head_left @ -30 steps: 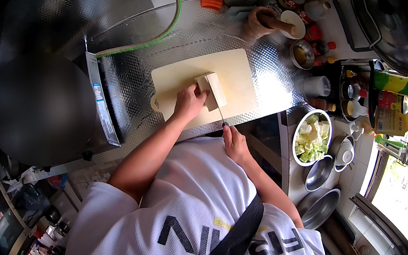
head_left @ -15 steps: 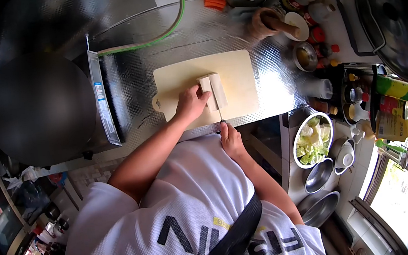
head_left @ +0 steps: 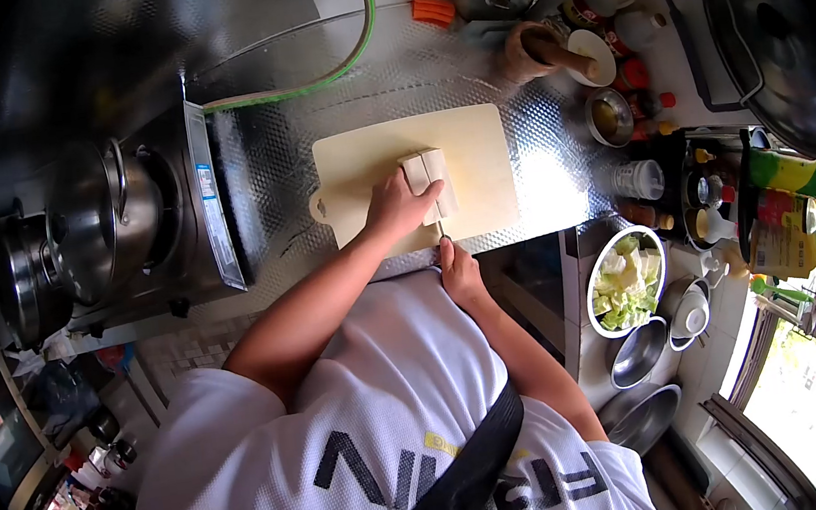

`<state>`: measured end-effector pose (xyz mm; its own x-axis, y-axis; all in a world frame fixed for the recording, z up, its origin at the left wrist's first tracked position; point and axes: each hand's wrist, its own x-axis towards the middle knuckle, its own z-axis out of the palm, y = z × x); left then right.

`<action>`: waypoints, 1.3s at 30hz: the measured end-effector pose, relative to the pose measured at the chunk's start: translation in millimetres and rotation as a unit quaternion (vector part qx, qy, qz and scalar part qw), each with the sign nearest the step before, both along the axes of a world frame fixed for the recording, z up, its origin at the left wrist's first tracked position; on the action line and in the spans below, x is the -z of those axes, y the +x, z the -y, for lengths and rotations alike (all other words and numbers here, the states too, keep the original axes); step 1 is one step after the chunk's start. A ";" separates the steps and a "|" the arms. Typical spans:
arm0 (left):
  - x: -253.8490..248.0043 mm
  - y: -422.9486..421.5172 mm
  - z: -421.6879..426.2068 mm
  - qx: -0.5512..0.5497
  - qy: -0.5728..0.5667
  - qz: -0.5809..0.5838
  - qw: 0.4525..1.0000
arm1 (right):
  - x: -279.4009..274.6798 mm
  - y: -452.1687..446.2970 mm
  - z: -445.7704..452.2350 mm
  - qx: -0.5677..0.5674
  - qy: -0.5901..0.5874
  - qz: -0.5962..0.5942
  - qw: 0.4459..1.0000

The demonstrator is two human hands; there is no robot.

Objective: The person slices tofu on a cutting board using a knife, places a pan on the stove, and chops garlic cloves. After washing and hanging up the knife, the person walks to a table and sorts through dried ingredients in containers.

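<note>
With fingers clamped, the left hand (head_left: 400, 203) holds a split pale block (head_left: 438, 167) on a cutting board (head_left: 481, 168), the right hand (head_left: 461, 269) a knife (head_left: 444, 238).

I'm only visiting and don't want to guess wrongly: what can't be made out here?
- Knife: head view; block hides much of the blade, right fingers much of the handle.
- Block's lower left: head view; left fingers cover part.
- Bottle labels: head view; too small to read.
</note>
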<state>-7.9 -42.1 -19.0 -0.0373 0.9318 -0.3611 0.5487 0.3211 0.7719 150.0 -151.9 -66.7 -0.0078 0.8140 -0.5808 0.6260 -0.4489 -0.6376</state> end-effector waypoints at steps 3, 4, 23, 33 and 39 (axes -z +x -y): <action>24.8 11.7 -2.8 -0.005 0.020 -0.083 0.996 | -0.5 0.8 1.0 0.004 0.002 -0.001 1.000; 28.5 10.9 -1.1 -0.009 0.030 -0.060 0.998 | -0.5 1.6 0.6 0.006 -0.001 -0.003 1.000; 50.5 -48.0 17.0 -0.093 -0.156 0.278 0.943 | 13.3 9.9 3.9 0.004 0.010 -0.031 0.999; 51.7 -39.9 16.3 -0.108 -0.149 0.298 0.937 | -8.9 -8.1 -1.0 0.003 0.009 0.057 0.998; 52.4 -23.5 10.5 -0.084 -0.134 0.211 0.965 | -15.6 -8.5 -4.4 -0.004 -0.004 0.065 0.998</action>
